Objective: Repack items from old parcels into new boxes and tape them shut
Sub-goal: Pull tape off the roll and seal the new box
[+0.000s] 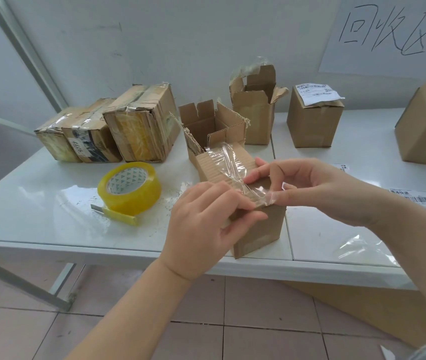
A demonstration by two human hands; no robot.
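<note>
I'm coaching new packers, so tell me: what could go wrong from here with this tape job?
The tape pinched by the right hand is bunched and twisted across the box; it may stick to itself and seal badly. The box, held by the left hand, stands close to the table front edge, so a hard pull could tip it off.

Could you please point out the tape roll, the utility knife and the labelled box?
tape roll [134,200]: head view, yellow outer wall.
utility knife [118,216]: head view, yellow handle.
labelled box [310,124]: head view, bare front side.
</note>
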